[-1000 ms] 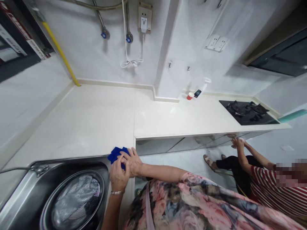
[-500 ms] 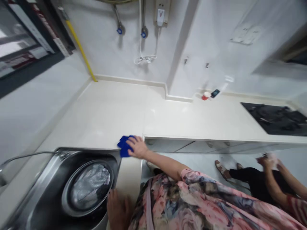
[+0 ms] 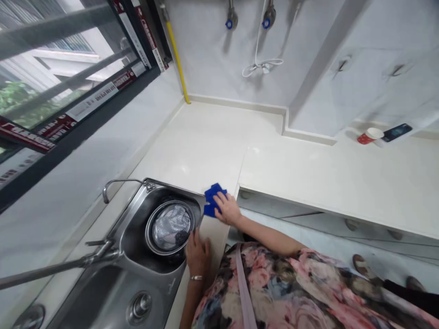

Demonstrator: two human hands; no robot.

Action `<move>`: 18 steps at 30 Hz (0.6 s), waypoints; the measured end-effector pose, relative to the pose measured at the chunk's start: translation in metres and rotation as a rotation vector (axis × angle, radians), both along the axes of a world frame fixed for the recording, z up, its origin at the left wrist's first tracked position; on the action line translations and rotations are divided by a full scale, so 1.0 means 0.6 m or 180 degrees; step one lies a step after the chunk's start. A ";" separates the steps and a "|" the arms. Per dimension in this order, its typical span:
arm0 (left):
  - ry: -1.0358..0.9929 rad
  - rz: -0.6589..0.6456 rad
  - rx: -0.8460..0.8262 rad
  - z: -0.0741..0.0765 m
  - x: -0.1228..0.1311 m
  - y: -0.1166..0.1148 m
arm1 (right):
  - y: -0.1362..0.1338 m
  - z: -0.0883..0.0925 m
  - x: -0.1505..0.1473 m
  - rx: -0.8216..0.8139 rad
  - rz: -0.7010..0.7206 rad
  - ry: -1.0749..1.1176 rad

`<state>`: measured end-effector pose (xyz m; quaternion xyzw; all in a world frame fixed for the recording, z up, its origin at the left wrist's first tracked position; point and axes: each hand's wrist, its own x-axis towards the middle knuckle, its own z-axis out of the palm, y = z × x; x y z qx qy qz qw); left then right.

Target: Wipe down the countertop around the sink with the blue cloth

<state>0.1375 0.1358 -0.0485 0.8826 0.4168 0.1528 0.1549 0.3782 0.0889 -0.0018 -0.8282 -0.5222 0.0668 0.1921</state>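
My right hand (image 3: 228,209) presses a folded blue cloth (image 3: 213,199) against the pale countertop (image 3: 209,151), by the sink's corner and the counter's inner edge. Its fingers lie over the cloth's right part. My left hand (image 3: 198,254) rests on the narrow counter strip beside the sink, fingers extended toward the rim and holding nothing. A bracelet circles that wrist. Inside the steel sink (image 3: 137,260) stands a round metal basin with a perforated strainer (image 3: 170,227), which has a clear plastic bag and something dark in it.
A thin curved spout (image 3: 121,181) and a larger faucet (image 3: 85,260) rise along the sink's window side. On the right counter are a red paper cup (image 3: 370,135) and a phone (image 3: 397,132). Another person's feet (image 3: 363,267) show on the floor at right.
My view has turned left, bringing the window, faucet and second sink bowl into sight. The other person's hands have left the frame. My right hand stays on the cloth near the sink corner.
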 end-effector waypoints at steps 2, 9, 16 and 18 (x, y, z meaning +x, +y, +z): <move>-0.0014 -0.0038 0.0081 -0.002 0.016 0.003 | -0.011 -0.005 -0.027 0.0041 0.0336 0.0000; 0.0032 0.0062 0.0021 0.009 0.050 -0.001 | 0.005 -0.002 0.064 0.0022 0.0118 0.0022; 0.0196 0.0100 -0.0056 0.016 0.050 -0.009 | -0.016 -0.008 0.260 0.0142 -0.1219 -0.0126; 0.0186 0.0076 -0.0004 0.015 0.050 -0.011 | -0.052 -0.009 0.311 0.0172 -0.1609 -0.0182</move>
